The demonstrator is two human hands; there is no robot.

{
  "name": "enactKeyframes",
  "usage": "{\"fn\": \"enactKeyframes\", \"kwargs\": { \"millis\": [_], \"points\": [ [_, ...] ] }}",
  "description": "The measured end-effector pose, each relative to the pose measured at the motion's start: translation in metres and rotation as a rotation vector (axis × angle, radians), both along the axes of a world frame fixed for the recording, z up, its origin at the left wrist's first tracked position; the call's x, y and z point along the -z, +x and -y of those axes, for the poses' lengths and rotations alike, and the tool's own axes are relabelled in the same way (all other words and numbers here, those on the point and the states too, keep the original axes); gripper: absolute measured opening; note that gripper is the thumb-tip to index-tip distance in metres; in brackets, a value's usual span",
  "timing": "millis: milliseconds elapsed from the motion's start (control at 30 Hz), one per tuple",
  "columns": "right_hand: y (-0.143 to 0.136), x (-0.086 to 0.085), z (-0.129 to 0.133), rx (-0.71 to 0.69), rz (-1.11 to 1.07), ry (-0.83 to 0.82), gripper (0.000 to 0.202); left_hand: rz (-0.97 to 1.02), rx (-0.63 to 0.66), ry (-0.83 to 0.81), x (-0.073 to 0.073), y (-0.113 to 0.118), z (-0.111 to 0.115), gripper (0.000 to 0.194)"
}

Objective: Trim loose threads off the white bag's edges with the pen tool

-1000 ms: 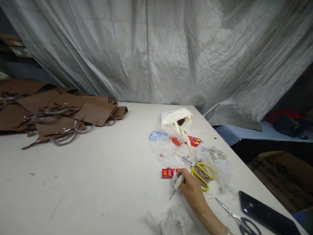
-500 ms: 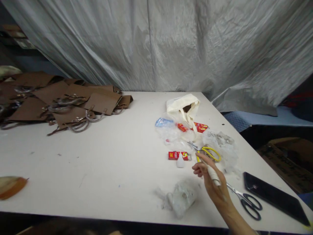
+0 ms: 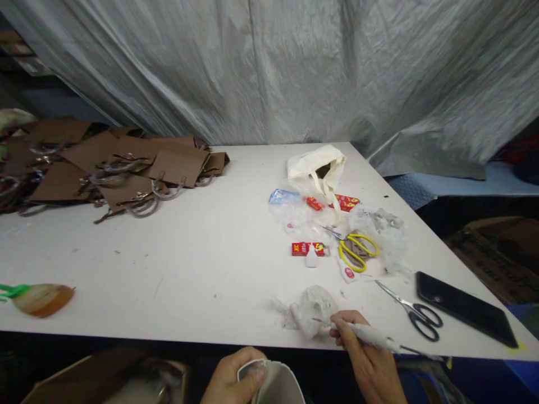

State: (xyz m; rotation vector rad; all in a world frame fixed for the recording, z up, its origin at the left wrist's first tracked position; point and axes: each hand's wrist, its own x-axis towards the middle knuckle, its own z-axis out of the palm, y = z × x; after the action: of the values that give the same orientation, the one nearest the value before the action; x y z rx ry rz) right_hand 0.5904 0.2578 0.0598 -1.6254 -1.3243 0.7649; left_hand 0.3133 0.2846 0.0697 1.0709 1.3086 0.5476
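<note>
Head view: left hand (image 3: 231, 381) grips a possibly plastic white piece (image 3: 275, 384), cut off below.

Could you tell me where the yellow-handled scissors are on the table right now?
In the head view, the yellow-handled scissors lie on the right half of the white table, just right of the small red box and beside crumpled clear plastic.

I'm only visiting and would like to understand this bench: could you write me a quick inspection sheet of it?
Surface: white table, scuffed.
Job's things: white-handled pointed tool; pale curved piece below the table edge.
Clutter: yellow scissors, black scissors, red boxes, cream bag, crumpled plastic, phone, brown bags.
Hands: right hand grips the tool; left hand holds the pale piece.
Cables: nothing seen.
Surroundings: grey sheeting behind.
</note>
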Motion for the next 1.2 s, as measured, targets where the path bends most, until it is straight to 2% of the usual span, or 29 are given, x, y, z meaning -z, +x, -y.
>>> {"fn": "enactKeyframes", "kwargs": {
  "millis": [200, 433, 800, 1000, 1100, 1200],
  "points": [
    [-0.009, -0.009, -0.004, -0.035, 0.021, 0.090, 0.029, -0.017, -0.005, 0.013, 0.000, 0.010, 0.002, 0.034],
    [-0.010, -0.003, -0.005, -0.083, 0.015, 0.107, 0.026, -0.019, -0.028, 0.004, 0.002, 0.024, 0.005, 0.028],
    [-0.009, -0.006, -0.007, -0.115, 0.013, 0.081, 0.026, -0.098, 0.024, -0.036, -0.020, 0.038, -0.001, 0.015],
    [-0.004, -0.011, -0.001, -0.091, 0.023, 0.077, 0.025, -0.138, 0.038, -0.053, -0.024, 0.043, -0.001, 0.013],
    [-0.004, -0.010, 0.008, -0.004, -0.030, 0.059, 0.025, -0.159, 0.041, -0.055, -0.023, 0.045, 0.000, 0.013],
    [-0.012, -0.008, 0.014, -0.043, -0.222, -0.034, 0.034, -0.158, 0.065, -0.058, -0.021, 0.045, 0.003, 0.014]
  ]
}}
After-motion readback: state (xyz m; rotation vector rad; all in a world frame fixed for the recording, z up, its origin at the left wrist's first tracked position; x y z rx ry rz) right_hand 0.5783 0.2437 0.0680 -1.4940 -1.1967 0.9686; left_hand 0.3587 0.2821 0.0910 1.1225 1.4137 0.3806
